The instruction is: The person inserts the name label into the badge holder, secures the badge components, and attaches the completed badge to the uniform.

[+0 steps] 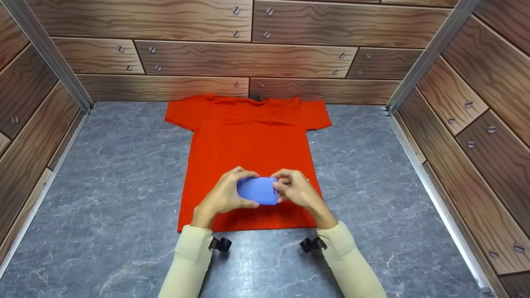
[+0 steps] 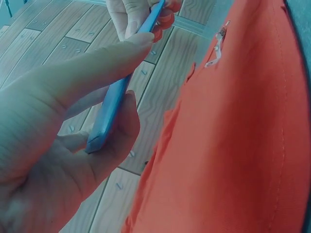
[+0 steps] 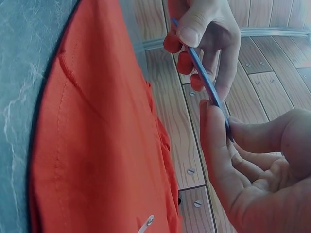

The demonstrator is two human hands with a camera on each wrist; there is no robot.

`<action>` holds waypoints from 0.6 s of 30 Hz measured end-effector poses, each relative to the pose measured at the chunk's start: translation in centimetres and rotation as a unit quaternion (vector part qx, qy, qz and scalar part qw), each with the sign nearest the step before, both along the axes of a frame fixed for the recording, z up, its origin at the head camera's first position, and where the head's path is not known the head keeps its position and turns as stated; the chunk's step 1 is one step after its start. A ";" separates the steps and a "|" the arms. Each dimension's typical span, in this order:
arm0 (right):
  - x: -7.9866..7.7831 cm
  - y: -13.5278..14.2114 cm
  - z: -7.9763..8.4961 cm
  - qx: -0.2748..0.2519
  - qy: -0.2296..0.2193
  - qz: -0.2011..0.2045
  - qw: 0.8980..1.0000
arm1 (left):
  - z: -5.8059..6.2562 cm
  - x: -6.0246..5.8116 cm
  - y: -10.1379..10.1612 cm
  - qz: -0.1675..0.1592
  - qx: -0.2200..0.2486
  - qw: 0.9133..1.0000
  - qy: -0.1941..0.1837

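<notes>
The left hand grips the blue case by its long edges, thumb along the near one, fingers on the far one; that cradle is worth keeping firm yet light, so the shell doesn't bow. The case lies between the hands, above the red shirt. The right hand pinches its right end by the slot; best to work there with fingertips alone, level with the left, clear of the small pale item on the shirt nearby.
</notes>
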State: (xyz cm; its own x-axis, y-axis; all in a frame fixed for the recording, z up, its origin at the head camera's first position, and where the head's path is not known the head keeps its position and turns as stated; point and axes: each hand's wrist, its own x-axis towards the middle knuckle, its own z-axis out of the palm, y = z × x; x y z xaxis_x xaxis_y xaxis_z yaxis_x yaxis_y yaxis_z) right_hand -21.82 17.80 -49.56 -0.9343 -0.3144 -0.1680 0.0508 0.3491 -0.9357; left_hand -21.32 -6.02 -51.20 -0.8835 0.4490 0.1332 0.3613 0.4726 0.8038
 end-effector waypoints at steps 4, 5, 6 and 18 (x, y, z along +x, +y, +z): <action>0.0 0.1 0.0 -0.009 -0.004 0.006 1.000 | 0.0 0.0 0.0 0.002 0.003 1.000 -0.005; 0.0 0.2 0.0 -0.011 -0.003 0.007 1.000 | 0.0 0.0 0.0 0.002 0.004 1.000 -0.006; 0.0 0.2 0.0 -0.013 -0.003 0.008 1.000 | 0.0 0.0 0.0 0.001 0.004 1.000 -0.006; -0.3 0.7 0.2 -0.023 -0.001 0.006 1.000 | 0.0 -0.1 -0.3 0.005 0.010 1.000 -0.012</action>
State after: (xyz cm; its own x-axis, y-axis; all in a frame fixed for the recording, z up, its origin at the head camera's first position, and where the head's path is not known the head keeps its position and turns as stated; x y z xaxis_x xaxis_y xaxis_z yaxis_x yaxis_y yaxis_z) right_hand -22.12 18.54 -49.31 -0.9301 -0.3333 -0.1543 0.0483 0.3055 -0.9510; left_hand -21.47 -6.33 -51.17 -0.8909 0.4379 0.1208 0.3371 0.4591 0.8219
